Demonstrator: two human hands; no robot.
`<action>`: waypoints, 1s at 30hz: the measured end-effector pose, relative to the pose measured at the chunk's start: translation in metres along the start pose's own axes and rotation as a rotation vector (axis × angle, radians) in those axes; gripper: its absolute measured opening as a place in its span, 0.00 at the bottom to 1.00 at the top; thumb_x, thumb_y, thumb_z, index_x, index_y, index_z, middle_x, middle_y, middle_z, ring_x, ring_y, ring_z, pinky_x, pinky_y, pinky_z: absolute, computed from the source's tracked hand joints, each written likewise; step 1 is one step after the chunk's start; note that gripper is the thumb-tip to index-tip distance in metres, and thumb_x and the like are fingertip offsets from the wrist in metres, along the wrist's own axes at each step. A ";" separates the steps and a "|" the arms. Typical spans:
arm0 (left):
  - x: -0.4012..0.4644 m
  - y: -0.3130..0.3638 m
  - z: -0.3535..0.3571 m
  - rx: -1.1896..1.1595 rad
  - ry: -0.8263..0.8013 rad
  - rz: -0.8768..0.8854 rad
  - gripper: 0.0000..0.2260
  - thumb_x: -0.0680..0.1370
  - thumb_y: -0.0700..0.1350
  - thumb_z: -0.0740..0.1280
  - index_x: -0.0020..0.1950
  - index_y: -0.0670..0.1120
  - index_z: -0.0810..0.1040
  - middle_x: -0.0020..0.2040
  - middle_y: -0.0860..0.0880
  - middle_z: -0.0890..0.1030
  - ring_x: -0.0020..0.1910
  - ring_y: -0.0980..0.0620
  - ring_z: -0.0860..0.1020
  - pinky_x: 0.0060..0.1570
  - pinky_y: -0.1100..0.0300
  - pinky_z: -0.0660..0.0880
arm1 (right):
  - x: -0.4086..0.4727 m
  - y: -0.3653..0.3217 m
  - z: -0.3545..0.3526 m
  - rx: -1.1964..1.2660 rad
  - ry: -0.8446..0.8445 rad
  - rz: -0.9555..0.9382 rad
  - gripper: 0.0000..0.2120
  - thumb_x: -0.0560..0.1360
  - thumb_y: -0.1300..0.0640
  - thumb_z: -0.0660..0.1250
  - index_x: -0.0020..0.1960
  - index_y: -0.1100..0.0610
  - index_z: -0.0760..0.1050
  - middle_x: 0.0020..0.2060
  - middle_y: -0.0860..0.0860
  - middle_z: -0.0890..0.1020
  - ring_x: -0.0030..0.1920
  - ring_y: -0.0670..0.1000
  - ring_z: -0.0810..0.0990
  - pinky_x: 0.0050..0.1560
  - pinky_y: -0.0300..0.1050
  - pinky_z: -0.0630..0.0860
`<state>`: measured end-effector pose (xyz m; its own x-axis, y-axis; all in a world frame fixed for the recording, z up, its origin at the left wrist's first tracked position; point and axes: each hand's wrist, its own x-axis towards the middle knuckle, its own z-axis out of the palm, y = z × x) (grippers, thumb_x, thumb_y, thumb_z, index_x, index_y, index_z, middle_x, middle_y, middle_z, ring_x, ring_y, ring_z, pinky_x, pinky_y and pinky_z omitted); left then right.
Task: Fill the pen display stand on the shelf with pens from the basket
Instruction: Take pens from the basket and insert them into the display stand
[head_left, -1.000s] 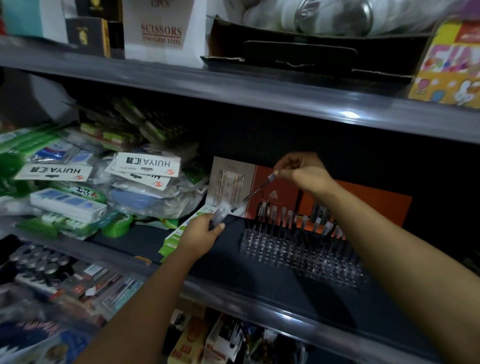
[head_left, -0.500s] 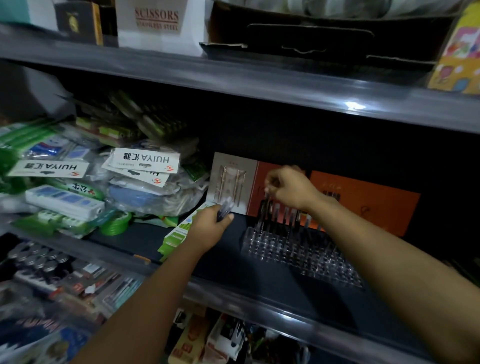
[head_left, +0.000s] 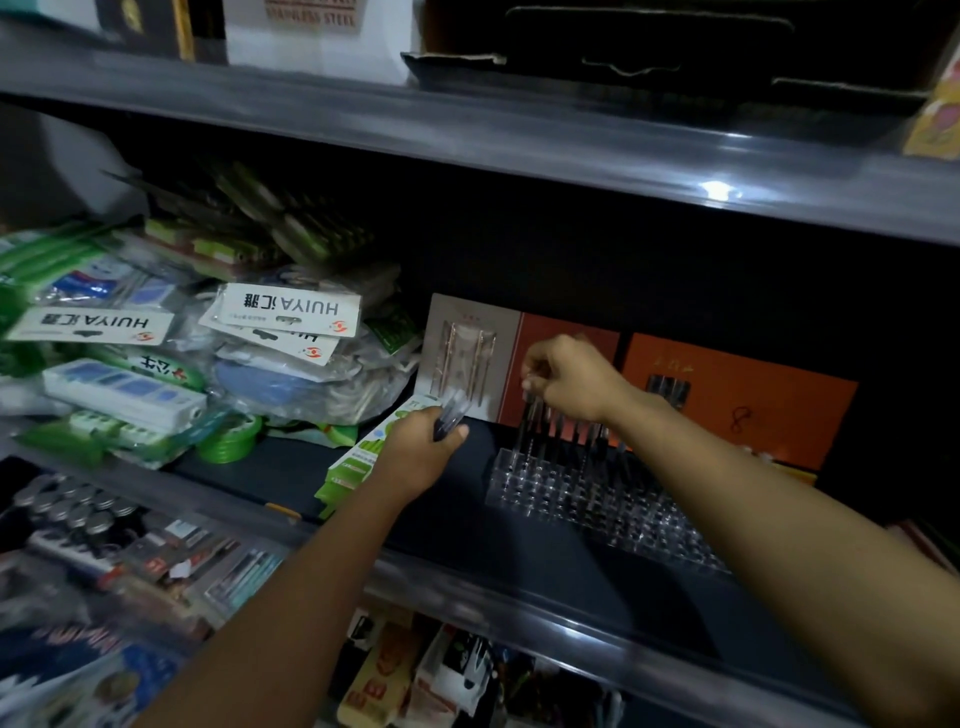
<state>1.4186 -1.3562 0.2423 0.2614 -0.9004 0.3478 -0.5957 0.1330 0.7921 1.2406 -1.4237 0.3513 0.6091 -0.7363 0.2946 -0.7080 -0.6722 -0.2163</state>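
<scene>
A clear plastic pen display stand with many holes sits on the dark middle shelf, and several pens stand upright in its back row. My right hand hovers over the left end of that row, fingers pinched on the top of a pen that stands in the stand. My left hand rests just left of the stand and grips a small bunch of pens, their ends sticking up past my thumb. The basket is not in view.
An orange and grey backing card stands behind the stand. Bagged stationery with HUIYA labels piles up at the left, a green box lies under my left hand. The upper shelf edge overhangs; goods fill the lower shelf.
My right hand came down from above the card with a pen and lowered it into the left end of the stand's back row. My left hand stayed beside the stand with its pens.
</scene>
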 end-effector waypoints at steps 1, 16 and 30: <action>0.000 0.000 0.000 -0.003 -0.001 -0.001 0.11 0.77 0.47 0.66 0.45 0.37 0.77 0.38 0.41 0.79 0.41 0.43 0.77 0.42 0.54 0.71 | 0.000 0.001 0.002 -0.003 -0.007 -0.010 0.04 0.75 0.66 0.66 0.43 0.60 0.78 0.37 0.50 0.81 0.40 0.49 0.80 0.38 0.40 0.75; -0.004 0.004 -0.001 -0.008 -0.050 -0.011 0.09 0.77 0.47 0.66 0.42 0.43 0.75 0.37 0.45 0.77 0.39 0.46 0.76 0.38 0.59 0.67 | -0.008 0.007 0.021 -0.121 -0.017 -0.067 0.04 0.73 0.64 0.70 0.48 0.59 0.82 0.44 0.51 0.78 0.45 0.52 0.79 0.46 0.47 0.77; -0.015 0.034 0.008 0.001 -0.061 0.060 0.11 0.77 0.50 0.65 0.54 0.44 0.77 0.47 0.43 0.82 0.48 0.44 0.79 0.50 0.50 0.76 | -0.031 -0.032 0.002 0.247 0.015 -0.086 0.06 0.73 0.57 0.73 0.47 0.59 0.80 0.38 0.50 0.82 0.40 0.48 0.81 0.40 0.39 0.76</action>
<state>1.3881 -1.3417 0.2604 0.1784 -0.9144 0.3634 -0.6098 0.1871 0.7701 1.2454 -1.3800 0.3469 0.6566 -0.6756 0.3353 -0.5437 -0.7321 -0.4103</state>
